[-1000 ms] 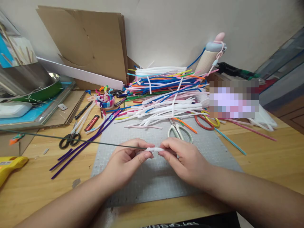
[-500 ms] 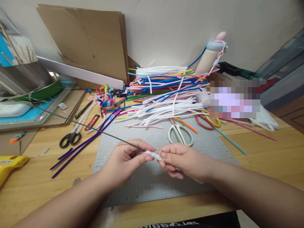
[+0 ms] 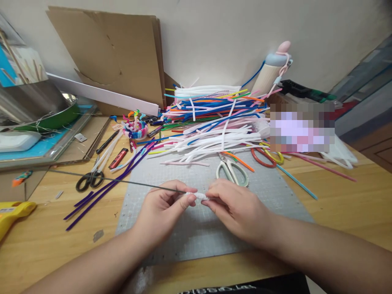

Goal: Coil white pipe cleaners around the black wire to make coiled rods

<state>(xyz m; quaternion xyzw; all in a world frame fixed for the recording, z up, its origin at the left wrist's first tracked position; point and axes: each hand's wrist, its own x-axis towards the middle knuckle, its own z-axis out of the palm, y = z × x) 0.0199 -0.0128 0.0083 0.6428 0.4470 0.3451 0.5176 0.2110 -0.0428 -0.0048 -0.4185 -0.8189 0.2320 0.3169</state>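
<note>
A long dark green wire stem (image 3: 134, 183) runs leftward from my fingers, and a white fuzzy coil of pipe cleaner (image 3: 200, 196) wraps its right end. My left hand (image 3: 171, 202) pinches the stem and the left end of the coil between thumb and fingers. On the other side, my right hand (image 3: 235, 206) is closed with its fingertips at the coil's right end. What lies inside the right fingers is hidden. Both hands are above a grey cutting mat (image 3: 183, 245). Just beyond my right hand lie pale green-handled scissors (image 3: 232, 173).
Bundles of coloured pipe cleaners (image 3: 220, 136) spread across the back. Purple pipe cleaners (image 3: 101, 196) and black-handled scissors (image 3: 90, 179) lie at left, near a yellow tool (image 3: 14, 216). Red-handled scissors (image 3: 263, 159) and a bottle (image 3: 269, 73) are at right. Cardboard sheets (image 3: 113, 61) lean on the wall.
My right hand has turned, its back now more upward and its lower fingers tucked under. The stem's far left end has swung lower, toward me. My left hand stays nearly in place.
</note>
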